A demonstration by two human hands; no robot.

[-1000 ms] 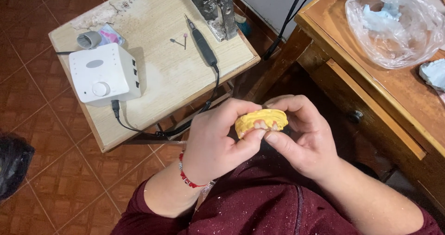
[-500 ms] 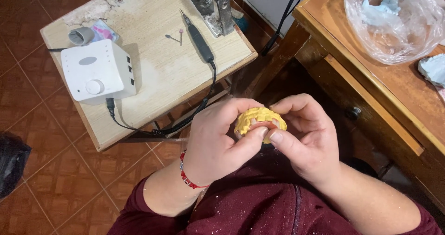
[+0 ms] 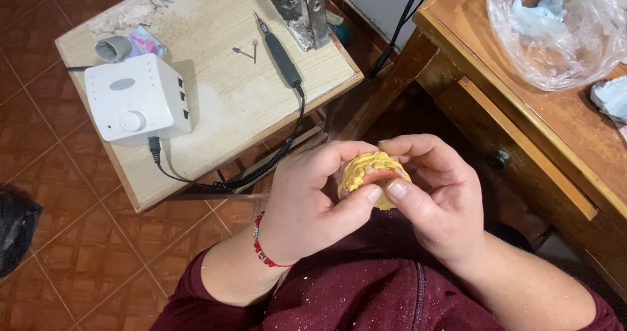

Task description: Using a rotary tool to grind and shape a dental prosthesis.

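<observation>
Both of my hands hold a small yellow dental cast [image 3: 366,171] with rows of moulded teeth, above my lap. My left hand [image 3: 307,207] grips its left side, thumb pressed on the near edge. My right hand [image 3: 434,197] wraps the right side, thumb on the front and fingers curled over the top. A pink strip shows inside the cast between my thumbs. A red bead bracelet [image 3: 261,246] sits on my left wrist.
A small wooden table [image 3: 222,102] at the left carries a white control box [image 3: 134,99] with a knob, a black rotary handpiece [image 3: 277,50] on a cable, two loose burs [image 3: 247,51] and a metal tool [image 3: 300,8]. A wooden desk [image 3: 555,128] at the right bears a plastic bag [image 3: 555,27].
The cast has been turned in my hands, so its teeth rows now face up more. My thumbs have shifted along its near edge. The view has tilted slightly.
</observation>
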